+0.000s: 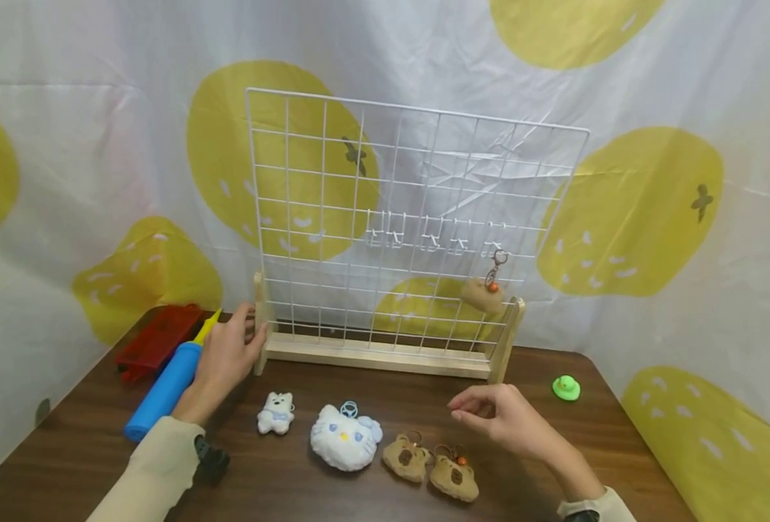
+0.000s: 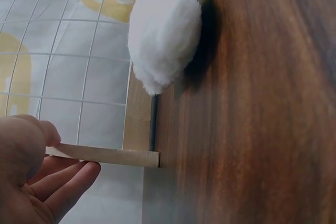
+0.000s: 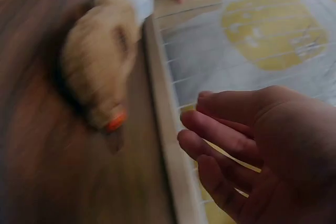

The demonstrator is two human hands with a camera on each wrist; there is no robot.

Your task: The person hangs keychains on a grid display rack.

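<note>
My left hand (image 1: pixel 227 348) holds the left wooden upright (image 2: pixel 105 154) of a white wire grid rack (image 1: pixel 385 232), thumb on one side and fingers on the other. Loosely bent and holding nothing, my right hand (image 1: pixel 499 417) hovers over the table in front of the rack's right end. Two brown plush keychains, one (image 1: pixel 406 458) beside the other (image 1: pixel 454 477), lie to its left. Further left are a white plush cat-head keychain (image 1: pixel 344 438) and a small white plush bear (image 1: pixel 275 413). A brown plush keychain (image 1: pixel 483 296) hangs from the grid at right.
Several white hooks (image 1: pixel 431 241) hang across the grid's middle. A blue pump (image 1: pixel 166 391) with a yellow nozzle and a translucent red tray (image 1: pixel 159 341) lie at the table's left. A green toy duck (image 1: pixel 566 388) sits at right. A patterned curtain (image 1: pixel 424 43) surrounds the table.
</note>
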